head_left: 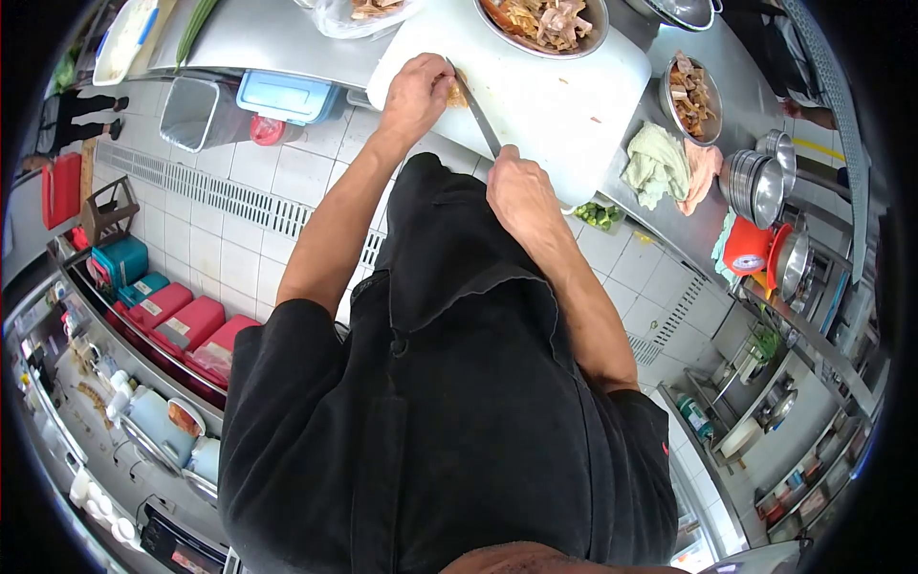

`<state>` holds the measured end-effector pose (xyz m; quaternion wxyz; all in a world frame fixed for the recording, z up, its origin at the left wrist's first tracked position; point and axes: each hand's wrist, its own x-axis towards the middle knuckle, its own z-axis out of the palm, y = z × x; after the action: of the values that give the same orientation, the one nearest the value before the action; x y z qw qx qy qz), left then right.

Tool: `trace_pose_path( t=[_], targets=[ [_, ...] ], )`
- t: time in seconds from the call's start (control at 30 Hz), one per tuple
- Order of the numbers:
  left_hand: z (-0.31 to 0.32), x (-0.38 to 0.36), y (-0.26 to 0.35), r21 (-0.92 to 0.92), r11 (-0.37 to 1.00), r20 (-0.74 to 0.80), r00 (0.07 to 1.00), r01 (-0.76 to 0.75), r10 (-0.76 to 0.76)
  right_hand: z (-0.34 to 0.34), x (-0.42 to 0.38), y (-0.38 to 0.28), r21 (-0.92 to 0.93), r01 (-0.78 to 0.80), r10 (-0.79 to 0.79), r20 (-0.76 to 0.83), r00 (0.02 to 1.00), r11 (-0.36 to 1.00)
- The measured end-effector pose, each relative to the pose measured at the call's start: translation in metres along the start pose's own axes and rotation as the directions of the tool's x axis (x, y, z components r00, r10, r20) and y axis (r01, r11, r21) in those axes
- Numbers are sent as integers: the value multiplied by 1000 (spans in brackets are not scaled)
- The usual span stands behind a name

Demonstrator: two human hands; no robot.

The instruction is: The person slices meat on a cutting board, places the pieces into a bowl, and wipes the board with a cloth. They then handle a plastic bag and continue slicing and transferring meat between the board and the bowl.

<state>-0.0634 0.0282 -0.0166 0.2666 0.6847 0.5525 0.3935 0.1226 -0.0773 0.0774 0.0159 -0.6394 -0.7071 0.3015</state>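
Note:
A kitchen knife [479,117] is gripped by its handle in my right hand [523,194], at the near edge of the white cutting board [545,110]. Its blade slants away to the upper left, its tip close to my left hand [418,97]. Under the curled fingers of that hand lies a small brown piece of food [458,93], pressed against the board beside the blade. Behind the board's middle stands a metal bowl [602,38] heaped with light brown, meat-like pieces. A few tiny scraps dot the board.
Right of the board are a second bowl of brown pieces [692,99], a green cloth [658,165], a pink cloth [702,175] and stacked metal bowls [751,185]. A red scale [747,247] stands beyond. At left are a grey bin [198,117] and a blue-lidded container [285,97].

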Motion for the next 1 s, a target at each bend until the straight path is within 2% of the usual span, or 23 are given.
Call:
trace_pose_path(
  t=[0.17, 0.27, 0.37, 0.47, 0.5, 0.63, 0.73, 0.83, 0.93, 1.0],
  targets=[
    [0, 2, -2, 6, 999, 10, 999, 38, -38, 1, -1, 1, -56, 15, -16, -11, 1000, 998],
    [0, 2, -3, 17, 999, 14, 999, 35, -36, 10, 21, 0, -19, 104, -105, -23, 994, 994],
    [-1, 5, -3, 9, 1000, 20, 999, 27, -27, 32, 50, -2, -27, 91, -93, -95, 991, 995],
    [-3, 4, -7, -2, 999, 36, 998, 45, -45, 10, 46, 7, -17, 40, -41, -90, 995, 999],
    [-5, 4, -7, 13, 998, 48, 997, 60, -60, 10, 45, 8, -24, -25, 22, -126, 992, 999],
    [-7, 3, -11, 4, 1000, 60, 998, 30, -30, 2, 30, 1, -2, -31, 31, -48, 998, 1000],
    [-9, 5, -12, 43, 995, 73, 993, -91, 88, -1, 19, -10, 16, -19, 19, 29, 999, 1000],
    [-10, 8, -11, 37, 996, 106, 992, -78, 74, -9, 15, -17, 47, -27, 24, 75, 997, 999],
    [-12, 8, -10, 109, 987, 126, 987, -115, 101, -9, 15, -18, 34, -32, 29, 81, 996, 999],
    [-10, 8, -12, 66, 994, 109, 991, -86, 79, -7, 17, -19, 18, -33, 31, 87, 996, 999]
  ],
)
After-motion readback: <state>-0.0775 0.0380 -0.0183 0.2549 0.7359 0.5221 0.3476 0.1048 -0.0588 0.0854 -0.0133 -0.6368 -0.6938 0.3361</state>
